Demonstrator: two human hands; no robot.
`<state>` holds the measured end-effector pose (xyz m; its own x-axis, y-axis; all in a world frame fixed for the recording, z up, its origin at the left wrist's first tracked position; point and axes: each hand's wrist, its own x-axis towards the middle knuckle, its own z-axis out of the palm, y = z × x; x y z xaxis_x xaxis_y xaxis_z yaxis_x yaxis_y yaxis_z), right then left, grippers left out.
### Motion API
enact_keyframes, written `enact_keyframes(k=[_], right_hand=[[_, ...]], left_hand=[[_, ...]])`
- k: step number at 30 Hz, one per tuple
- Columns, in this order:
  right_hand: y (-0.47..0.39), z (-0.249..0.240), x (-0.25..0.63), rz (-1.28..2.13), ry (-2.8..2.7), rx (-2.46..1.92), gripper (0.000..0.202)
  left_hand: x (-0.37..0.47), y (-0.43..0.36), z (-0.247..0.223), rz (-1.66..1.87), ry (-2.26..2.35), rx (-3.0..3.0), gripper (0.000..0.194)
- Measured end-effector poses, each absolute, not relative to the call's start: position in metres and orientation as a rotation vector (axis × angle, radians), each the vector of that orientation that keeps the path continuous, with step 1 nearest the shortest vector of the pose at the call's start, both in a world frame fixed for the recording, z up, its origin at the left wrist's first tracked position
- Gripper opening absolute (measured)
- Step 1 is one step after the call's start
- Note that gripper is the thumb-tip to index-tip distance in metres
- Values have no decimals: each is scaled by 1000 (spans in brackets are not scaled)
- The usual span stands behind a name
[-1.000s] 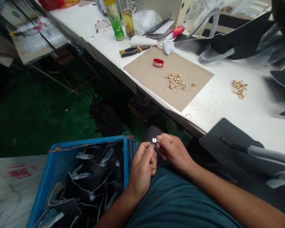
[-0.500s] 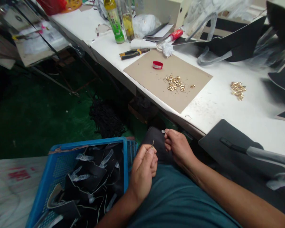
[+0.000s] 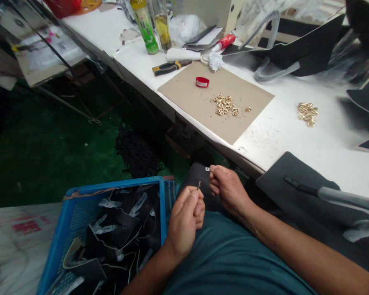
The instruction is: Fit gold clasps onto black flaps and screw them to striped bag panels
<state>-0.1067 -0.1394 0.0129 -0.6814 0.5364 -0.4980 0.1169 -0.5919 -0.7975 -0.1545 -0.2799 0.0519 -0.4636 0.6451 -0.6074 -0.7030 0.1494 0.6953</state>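
Observation:
Above my lap, my left hand (image 3: 186, 215) is closed, pinching a thin, dull metal piece (image 3: 199, 185) whose tip sticks up past the thumb. My right hand (image 3: 229, 184) grips a small flat silver tab (image 3: 207, 169) with a dark hole in it; the rest is hidden by the fingers. The hands are a short way apart. Beyond them on the table, a pile of gold metal links (image 3: 224, 105) lies on a beige board (image 3: 233, 131). A second gold heap (image 3: 307, 112) sits to the right.
A blue basket (image 3: 162, 209) of black pieces with plastic-wrapped straps stands at my left. On the white table (image 3: 264, 141) are pliers (image 3: 169, 67), a red ring (image 3: 202, 82), a green-labelled bottle (image 3: 146, 30) and a red-capped tube (image 3: 226, 41). A black panel (image 3: 285, 180) overhangs the edge at right.
My right hand has shifted slightly left, and the silver tab now shows its flat face and hole more plainly. My left hand keeps nearly the same place. The view has tilted a little.

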Motion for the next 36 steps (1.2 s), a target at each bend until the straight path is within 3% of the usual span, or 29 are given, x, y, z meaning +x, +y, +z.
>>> enact_keyframes(k=[8, 14, 20, 36], right_hand=[[-148, 31, -99, 2496, -1629, -857, 51], [-138, 13, -106, 2356, -1268, -1144, 40], [-144, 24, -99, 2533, -1344, -865, 45], [-150, 23, -100, 2679, -1528, -800, 50]], left_hand=[[-158, -275, 52, 1607, 1314, -130, 37], [-157, -278, 55, 1614, 1201, -197, 35], [-162, -275, 50, 1657, 1177, -256, 33], [-160, -277, 42, 1637, 1463, -103, 42]])
